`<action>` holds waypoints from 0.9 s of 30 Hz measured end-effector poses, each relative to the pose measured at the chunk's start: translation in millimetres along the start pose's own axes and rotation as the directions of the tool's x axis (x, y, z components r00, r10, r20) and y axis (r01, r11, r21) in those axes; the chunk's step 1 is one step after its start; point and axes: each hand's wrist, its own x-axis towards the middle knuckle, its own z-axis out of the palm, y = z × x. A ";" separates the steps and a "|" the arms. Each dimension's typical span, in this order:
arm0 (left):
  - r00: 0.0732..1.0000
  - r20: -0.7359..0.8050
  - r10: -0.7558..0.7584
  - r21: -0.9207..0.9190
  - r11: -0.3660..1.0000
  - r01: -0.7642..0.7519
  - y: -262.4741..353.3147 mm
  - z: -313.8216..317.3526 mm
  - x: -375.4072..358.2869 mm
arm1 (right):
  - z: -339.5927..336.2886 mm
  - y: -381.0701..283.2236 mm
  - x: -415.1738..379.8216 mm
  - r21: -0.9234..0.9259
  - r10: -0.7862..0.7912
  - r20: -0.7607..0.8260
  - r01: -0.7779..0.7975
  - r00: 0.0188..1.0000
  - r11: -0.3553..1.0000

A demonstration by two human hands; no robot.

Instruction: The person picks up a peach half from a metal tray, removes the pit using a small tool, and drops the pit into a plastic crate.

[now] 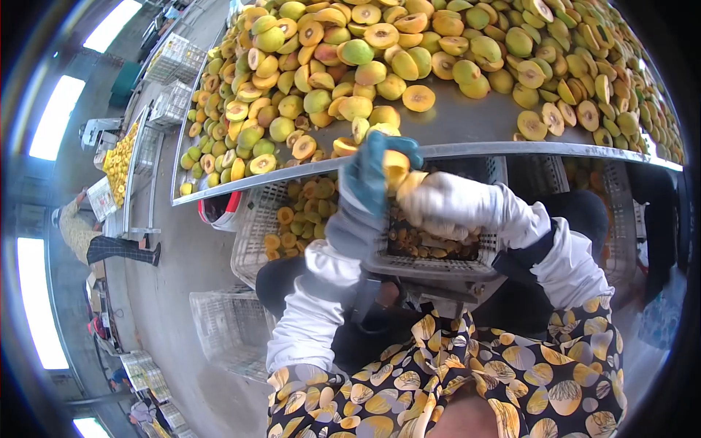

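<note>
My left hand (369,175), in a teal glove, is closed around a yellow peach half (396,168) at the table's near edge. My right hand (438,204), in a pale glove smeared by motion, is curled close against that fruit. Whatever its fingers grip is hidden. Many cut peach halves (355,108) cover the metal table (467,117) beyond my hands, some with the brown pit hollow facing up. Below my hands, a plastic crate (438,269) holds dark brown pits or scraps (431,244).
To the left of that crate, another crate (248,248) contains peach halves (307,212). A white crate (230,328) sits on the floor at left. A red-and-white bucket (219,212) is under the table edge. Farther left, a person (80,233) stands by another fruit table (120,164).
</note>
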 end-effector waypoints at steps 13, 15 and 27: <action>0.863 -0.479 -0.159 0.876 -0.142 0.460 9.3 -131.2 71.5 | 3.5 35.3 10.7 -0.823 -0.006 -0.379 -0.334 0.926 0.460; 0.933 -0.335 -0.132 0.941 -0.003 0.337 -2.5 -136.0 79.7 | -2.2 31.1 11.1 -0.832 -0.080 -0.355 -0.275 0.932 0.483; 0.984 -0.167 0.058 -0.445 0.886 -0.128 -14.6 16.9 9.4 | 17.3 -12.2 0.6 -0.271 -0.169 -0.454 0.044 0.875 0.961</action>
